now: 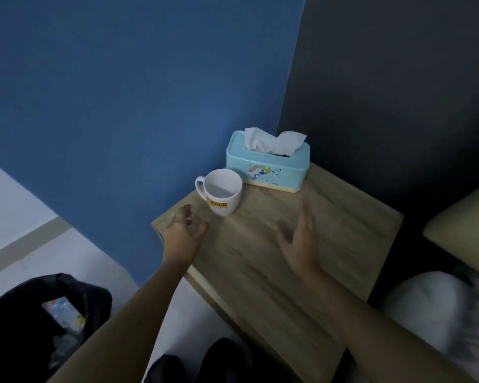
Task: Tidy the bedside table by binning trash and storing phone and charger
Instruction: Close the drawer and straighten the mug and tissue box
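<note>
The wooden bedside table point(343, 225) holds a white mug point(223, 196) with a yellow label and a light blue tissue box point(268, 168) with white tissue sticking out. My left hand point(181, 230) hovers over the table's left corner, just left of the mug, fingers spread and holding nothing. My right hand point(302, 241) is flat over the middle of the tabletop, fingers apart and empty. No phone or charger is visible.
A black bin bag point(22, 322) with wrappers inside stands on the floor at the lower left. A blue wall rises behind the table, a dark wall to the right. A bed edge and pillow point(432, 308) lie at the right.
</note>
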